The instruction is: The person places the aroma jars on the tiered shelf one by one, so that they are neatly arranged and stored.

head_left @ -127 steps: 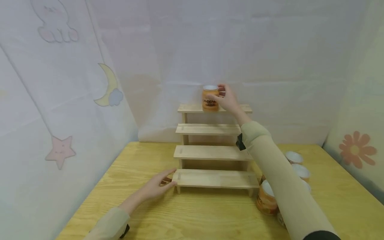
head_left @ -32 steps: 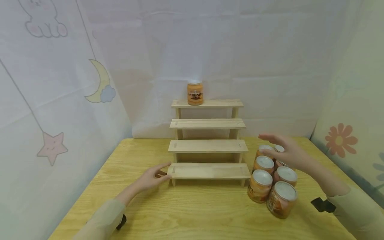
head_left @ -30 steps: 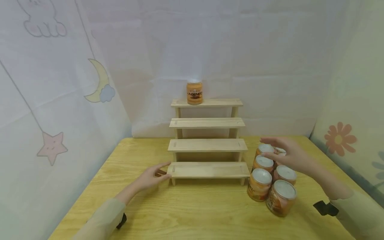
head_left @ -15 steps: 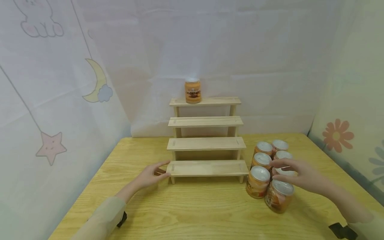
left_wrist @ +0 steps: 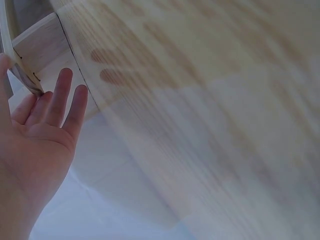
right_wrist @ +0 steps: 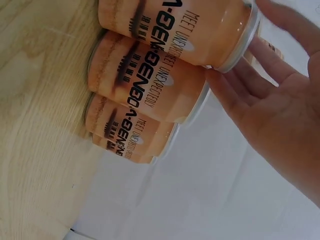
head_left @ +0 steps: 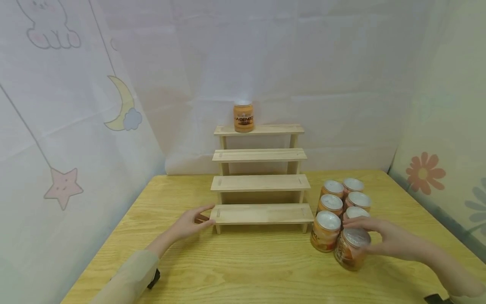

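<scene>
Nearest orange can (head_left: 346,255) is seated upright on table (head_left: 243,270), right of stepped wooden rack (head_left: 262,214). Neighbouring cans (right_wrist: 145,82) are labelled "MEET UNEXPECTEDLY"; bold brand lettering ends "ENBO"; smaller characters too small to read. Nearest can's lid is bracketed by right hand (head_left: 400,242), thumb and fingers parted; contact cannot be told. Bottom step's left end is touched by left hand (head_left: 186,223), fingers loosely extended. Single can (head_left: 243,118) is perched on top step.
</scene>
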`<state>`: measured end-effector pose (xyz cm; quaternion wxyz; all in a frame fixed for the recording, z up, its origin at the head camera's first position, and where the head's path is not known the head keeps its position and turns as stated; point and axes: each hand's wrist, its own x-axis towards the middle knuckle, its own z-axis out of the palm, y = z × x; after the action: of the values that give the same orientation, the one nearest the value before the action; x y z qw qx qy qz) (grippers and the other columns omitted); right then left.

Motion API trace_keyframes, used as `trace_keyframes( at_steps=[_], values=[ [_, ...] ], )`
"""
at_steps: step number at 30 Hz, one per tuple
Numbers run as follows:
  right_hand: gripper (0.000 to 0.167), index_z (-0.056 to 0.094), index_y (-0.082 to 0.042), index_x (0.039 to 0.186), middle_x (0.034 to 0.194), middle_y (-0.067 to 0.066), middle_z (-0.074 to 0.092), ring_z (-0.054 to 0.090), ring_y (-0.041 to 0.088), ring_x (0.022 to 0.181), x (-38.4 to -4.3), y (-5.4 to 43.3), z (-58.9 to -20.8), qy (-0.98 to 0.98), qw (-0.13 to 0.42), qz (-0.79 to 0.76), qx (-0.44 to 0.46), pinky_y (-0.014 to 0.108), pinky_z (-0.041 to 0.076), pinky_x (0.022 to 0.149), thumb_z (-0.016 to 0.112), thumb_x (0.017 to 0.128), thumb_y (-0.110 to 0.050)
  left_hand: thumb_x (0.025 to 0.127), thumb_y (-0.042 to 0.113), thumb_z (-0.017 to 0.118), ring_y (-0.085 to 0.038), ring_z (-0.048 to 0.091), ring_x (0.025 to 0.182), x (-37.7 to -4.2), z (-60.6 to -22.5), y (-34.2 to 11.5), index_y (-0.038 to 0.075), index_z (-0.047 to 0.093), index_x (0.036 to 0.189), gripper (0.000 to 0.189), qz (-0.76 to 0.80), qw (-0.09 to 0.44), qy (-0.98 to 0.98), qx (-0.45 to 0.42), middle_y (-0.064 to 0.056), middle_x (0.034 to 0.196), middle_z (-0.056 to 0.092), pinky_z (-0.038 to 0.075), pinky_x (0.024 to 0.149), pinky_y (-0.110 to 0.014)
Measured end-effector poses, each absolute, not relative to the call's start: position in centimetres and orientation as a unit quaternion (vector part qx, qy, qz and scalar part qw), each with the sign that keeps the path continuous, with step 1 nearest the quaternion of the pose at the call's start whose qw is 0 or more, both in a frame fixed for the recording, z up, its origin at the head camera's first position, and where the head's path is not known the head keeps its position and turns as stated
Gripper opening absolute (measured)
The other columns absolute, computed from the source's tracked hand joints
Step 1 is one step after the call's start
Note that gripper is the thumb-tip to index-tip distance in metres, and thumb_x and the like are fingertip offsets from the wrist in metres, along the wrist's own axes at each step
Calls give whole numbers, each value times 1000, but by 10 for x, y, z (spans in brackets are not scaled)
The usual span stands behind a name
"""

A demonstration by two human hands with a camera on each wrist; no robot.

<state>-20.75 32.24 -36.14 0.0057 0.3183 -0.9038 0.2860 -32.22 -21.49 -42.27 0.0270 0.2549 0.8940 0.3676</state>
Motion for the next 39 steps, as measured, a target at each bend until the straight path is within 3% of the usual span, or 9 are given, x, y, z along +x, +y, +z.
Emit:
trace_keyframes(
  at_steps=[6, 9, 13, 22, 26, 31, 39],
  values=[
    [47, 64, -13, 116, 113, 1, 61, 51, -5, 103, -208, 314, -368, -913, 94, 224, 327, 19, 51, 70, 77, 76, -34, 91, 40, 60, -34, 61, 107, -325, -425, -217, 12, 40, 144, 63, 369, 32, 892, 259, -18, 142, 44, 54, 87, -42],
    [49, 65, -10, 114, 107, -2, 60, 52, -1, 93, -207, 310, -368, -921, 113, 200, 314, 20, 48, 63, 76, 75, -38, 91, 41, 59, -33, 61, 108, -325, -425, -216, 12, 39, 144, 64, 367, 32, 894, 255, -17, 143, 44, 54, 87, -41],
    [54, 62, -10, 120, 111, -2, 57, 51, -1, 92, -202, 311, -370, -925, 101, 218, 296, 19, 46, 62, 75, 76, -39, 91, 40, 60, -34, 61, 108, -326, -426, -216, 10, 40, 144, 64, 369, 31, 893, 258, -17, 143, 44, 53, 88, -42],
    [64, 51, -11, 134, 130, -2, 54, 52, -2, 103, -194, 324, -378, -894, 83, 305, 319, 23, 50, 72, 77, 76, -17, 94, 28, 59, -38, 60, 108, -324, -426, -214, 5, 38, 143, 59, 365, 30, 893, 260, -23, 142, 42, 53, 87, -46],
    [61, 55, -13, 131, 120, -5, 57, 52, -4, 97, -193, 322, -380, -905, 94, 300, 288, 22, 48, 67, 78, 75, -21, 94, 24, 59, -41, 59, 108, -324, -426, -214, 4, 38, 143, 58, 371, 34, 893, 253, -25, 142, 41, 53, 86, -48],
    [58, 60, -11, 125, 105, -4, 54, 49, -4, 87, -192, 314, -385, -921, 105, 291, 236, 21, 46, 63, 80, 74, -27, 93, 32, 59, -36, 60, 108, -323, -426, -216, 8, 39, 144, 59, 363, 29, 895, 258, -21, 142, 43, 53, 87, -44],
    [64, 52, -3, 130, 114, 7, 55, 52, -5, 90, -190, 317, -391, -911, 84, 318, 248, 23, 51, 65, 79, 75, -20, 91, 43, 59, -33, 61, 108, -326, -427, -217, 11, 39, 144, 64, 368, 26, 894, 256, -15, 143, 44, 53, 88, -42]
  ],
)
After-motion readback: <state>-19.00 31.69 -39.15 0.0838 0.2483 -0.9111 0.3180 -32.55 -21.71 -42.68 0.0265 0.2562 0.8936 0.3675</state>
